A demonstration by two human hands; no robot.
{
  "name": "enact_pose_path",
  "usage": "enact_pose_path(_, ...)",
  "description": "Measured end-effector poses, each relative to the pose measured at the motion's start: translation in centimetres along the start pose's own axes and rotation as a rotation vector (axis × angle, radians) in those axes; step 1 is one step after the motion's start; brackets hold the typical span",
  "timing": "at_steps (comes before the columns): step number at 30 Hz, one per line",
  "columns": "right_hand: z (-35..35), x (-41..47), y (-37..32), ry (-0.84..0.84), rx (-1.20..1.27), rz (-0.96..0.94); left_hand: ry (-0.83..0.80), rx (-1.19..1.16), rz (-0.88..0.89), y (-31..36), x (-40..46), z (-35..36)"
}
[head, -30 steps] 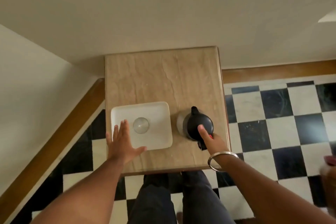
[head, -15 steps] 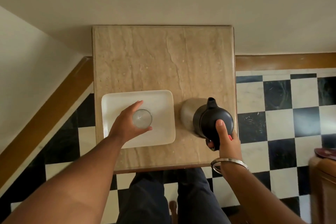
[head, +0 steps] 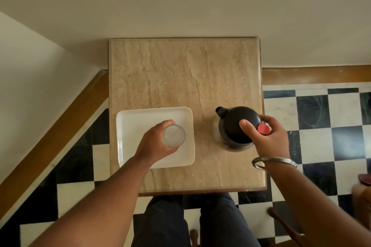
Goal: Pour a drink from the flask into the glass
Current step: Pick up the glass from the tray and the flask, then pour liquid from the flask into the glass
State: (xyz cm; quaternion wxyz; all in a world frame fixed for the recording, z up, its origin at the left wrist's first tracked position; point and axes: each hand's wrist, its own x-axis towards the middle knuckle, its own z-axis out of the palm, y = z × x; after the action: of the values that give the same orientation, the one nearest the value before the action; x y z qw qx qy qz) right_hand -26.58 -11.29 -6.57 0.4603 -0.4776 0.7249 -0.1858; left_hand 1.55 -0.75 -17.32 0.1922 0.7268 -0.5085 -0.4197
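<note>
While the left hand (head: 154,144) curled its fingers (head: 168,122) round the clear, round glass (head: 173,135) on the smooth white square plate (head: 138,120), the right hand (head: 270,136) gripped the flask (head: 234,126), thumb on its black domed lid beside a red button (head: 263,128). Half a second earlier that thumb lay nearer the handle and the left hand was only closing on the glass. The flask stood near the veined stone bench's (head: 180,74) right edge; the far half lay bare.
</note>
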Motion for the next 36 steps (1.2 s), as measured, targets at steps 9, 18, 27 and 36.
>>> enact_pose_path(9,-2.4,-0.7,-4.0,-0.142,-0.146,-0.119,0.045,-0.015,-0.037,3.9,-1.5,-0.3)
enact_pose_path(18,-7.4,-7.0,-14.8,-0.234,-0.393,-0.335,0.065,-0.035,-0.005,11.4,-5.2,-5.2)
enact_pose_path(27,-10.6,-11.1,-25.0,-0.228,-0.580,-0.487,0.145,-0.059,0.109,18.3,-8.2,-10.8)
enact_pose_path(36,-12.9,-14.5,-33.5,-0.173,-0.809,-0.736,0.231,-0.055,0.253,23.8,-10.0,-14.8)
